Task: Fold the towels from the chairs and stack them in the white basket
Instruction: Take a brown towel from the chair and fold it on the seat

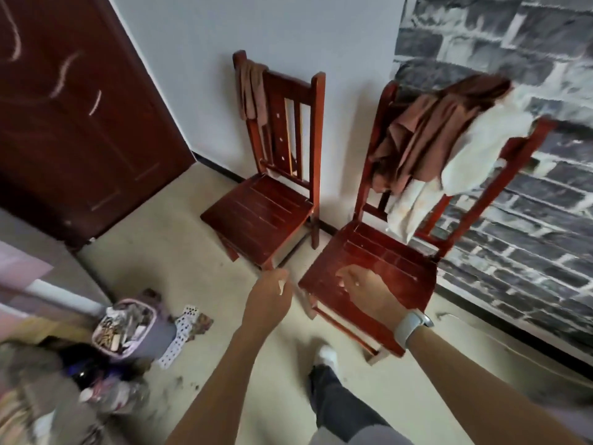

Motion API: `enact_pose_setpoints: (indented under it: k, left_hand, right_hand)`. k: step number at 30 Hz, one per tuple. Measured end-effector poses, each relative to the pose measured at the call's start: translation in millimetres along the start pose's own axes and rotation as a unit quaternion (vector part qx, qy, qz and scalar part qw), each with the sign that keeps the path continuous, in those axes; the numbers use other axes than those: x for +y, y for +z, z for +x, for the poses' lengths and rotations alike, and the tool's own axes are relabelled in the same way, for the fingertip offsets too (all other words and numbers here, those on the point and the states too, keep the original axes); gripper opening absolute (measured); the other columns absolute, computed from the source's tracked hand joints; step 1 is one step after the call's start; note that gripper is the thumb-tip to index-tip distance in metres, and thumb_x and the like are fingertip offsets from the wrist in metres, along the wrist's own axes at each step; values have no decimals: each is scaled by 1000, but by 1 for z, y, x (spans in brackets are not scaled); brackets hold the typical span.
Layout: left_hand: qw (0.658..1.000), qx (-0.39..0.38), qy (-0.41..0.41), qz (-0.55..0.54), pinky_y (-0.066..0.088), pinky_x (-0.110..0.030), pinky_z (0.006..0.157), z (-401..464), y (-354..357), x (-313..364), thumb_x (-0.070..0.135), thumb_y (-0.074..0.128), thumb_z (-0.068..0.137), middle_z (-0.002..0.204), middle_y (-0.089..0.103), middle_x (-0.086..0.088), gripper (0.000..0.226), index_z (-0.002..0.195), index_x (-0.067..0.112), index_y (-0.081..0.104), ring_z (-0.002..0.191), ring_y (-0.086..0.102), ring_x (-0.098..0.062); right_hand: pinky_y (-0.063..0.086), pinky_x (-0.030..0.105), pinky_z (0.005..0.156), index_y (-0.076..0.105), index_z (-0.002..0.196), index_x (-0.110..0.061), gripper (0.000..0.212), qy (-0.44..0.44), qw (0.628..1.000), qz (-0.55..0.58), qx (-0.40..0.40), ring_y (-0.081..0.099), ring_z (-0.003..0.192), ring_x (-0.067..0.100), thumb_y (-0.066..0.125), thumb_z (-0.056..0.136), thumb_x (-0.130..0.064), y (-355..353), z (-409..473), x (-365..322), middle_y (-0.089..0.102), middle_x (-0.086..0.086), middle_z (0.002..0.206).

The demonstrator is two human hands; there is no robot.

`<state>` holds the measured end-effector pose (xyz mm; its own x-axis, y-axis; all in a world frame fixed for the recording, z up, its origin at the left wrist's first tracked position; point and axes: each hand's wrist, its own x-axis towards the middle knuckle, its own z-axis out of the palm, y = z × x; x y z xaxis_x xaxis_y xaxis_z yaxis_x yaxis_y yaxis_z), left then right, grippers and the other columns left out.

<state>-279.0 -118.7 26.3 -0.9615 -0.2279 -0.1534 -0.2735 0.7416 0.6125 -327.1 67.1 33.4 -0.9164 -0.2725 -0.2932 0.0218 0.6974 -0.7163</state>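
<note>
Beyond your fingertips, up on the backrest of the right chair (369, 268), hangs the main heap: a brown towel (426, 136) bunched over the top rail, a white towel (481, 152) draped beside it and trailing down toward the seat. They sit there because the rail carries them at their middle; both ends hang free, so a grab near the rail should lift each one whole.

Left chair (260, 216): one narrow brown cloth (252, 91) slung over the corner post, well past your left fingers.

Your left hand (271, 297) is out over the floor in the gap between the two seats, fingers loosely curled, holding nothing that can be made out; a pale blur at the knuckles is too smeared to name. Your right hand (365, 292), watch (412, 326) at the wrist, hovers over the front of the right seat, fingers relaxed and slightly spread, also holding nothing. Both arms are stretched forward, which reads as a reach toward the towels, not yet at them.

White basket: not in view. Below and left of your left fingers, on the floor, stands a lilac bin (128, 329) full of clutter, with playing cards (183, 329) scattered beside it.

Judgement: no towel is collected here and no fold is begun. Go for the heaped rail first; the white one partly overlies the brown.
</note>
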Motion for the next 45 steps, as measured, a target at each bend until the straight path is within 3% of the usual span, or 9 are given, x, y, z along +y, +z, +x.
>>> enact_pose_setpoints:
  k: [7, 13, 19, 24, 30, 33, 37, 42, 45]
  left_hand:
    - [1000, -6, 2, 0, 35, -23, 92, 163, -55, 38, 20, 45, 93, 117, 58, -6, 32, 122, 10, 54, 109, 53, -19]
    - [1000, 2, 1, 0, 39, -28, 96, 268, -101, 21, 23, 47, 93, 122, 57, -8, 35, 125, 10, 52, 111, 55, -20]
    - [1000, 14, 17, -14, 39, -26, 94, 391, -139, -6, 22, 46, 93, 125, 55, -6, 34, 125, 12, 51, 113, 54, -18]
    - [998, 16, 59, -15, 35, -29, 101, 514, -174, -18, 17, 47, 92, 129, 48, -11, 37, 128, 9, 47, 120, 47, -23]
    - [994, 46, 98, -33, 30, -35, 105, 641, -196, -16, 24, 54, 89, 138, 38, -16, 54, 136, 5, 34, 128, 35, -29]
    - [992, 47, 57, -99, 34, -33, 101, 674, -190, -9, 25, 58, 87, 137, 37, -16, 61, 137, 7, 29, 126, 39, -30]
    - [973, 55, 37, -220, 34, -12, 71, 683, -188, -5, 12, 56, 88, 112, 60, -13, 37, 121, 6, 42, 102, 58, -26]
    - [967, -40, 97, -234, 41, -18, 87, 672, -204, -26, 10, 50, 92, 111, 63, -5, 27, 118, 9, 56, 104, 57, -15]
    - [960, -112, 148, -209, 42, -5, 82, 652, -216, -39, 8, 49, 92, 106, 62, 2, 27, 117, 7, 59, 99, 57, -9]
  right_hand:
    - [46, 34, 80, 60, 107, 0, 29, 2, 1000, -19, -12, 61, 94, 33, 37, 96, -15, -36, 154, -48, 66, 17, 101]
    - [39, 15, 54, 62, 108, -9, 29, -5, 1000, -11, -10, 58, 69, 17, 37, 95, -17, -44, 261, -98, 65, 9, 105]
    - [47, 32, 83, 59, 117, -11, 31, -28, 999, -21, 22, 62, 95, 27, 36, 95, -15, -40, 367, -155, 66, 9, 111]
    - [46, 27, 64, 56, 118, -10, 30, -6, 995, 37, 93, 54, 62, 12, 37, 95, -15, -33, 467, -211, 66, 6, 103]
    - [45, 29, 81, 54, 122, -12, 32, 45, 976, 102, 187, 59, 86, 13, 40, 93, -15, -28, 560, -262, 63, 4, 108]
    - [45, 30, 78, 54, 121, -13, 32, 61, 960, 127, 241, 52, 77, 9, 41, 93, -14, -29, 586, -276, 61, 2, 105]
    - [49, 31, 72, 58, 117, -11, 29, 112, 934, 171, 293, 53, 75, 14, 44, 92, -16, -32, 608, -284, 66, 7, 100]
    - [50, 31, 72, 64, 104, -5, 31, 170, 893, 296, 293, 60, 82, 19, 48, 89, -28, -28, 619, -286, 68, 6, 94]
    - [50, 27, 71, 62, 91, 2, 31, 167, 845, 444, 248, 59, 77, 16, 56, 88, -29, -23, 618, -299, 62, 4, 78]
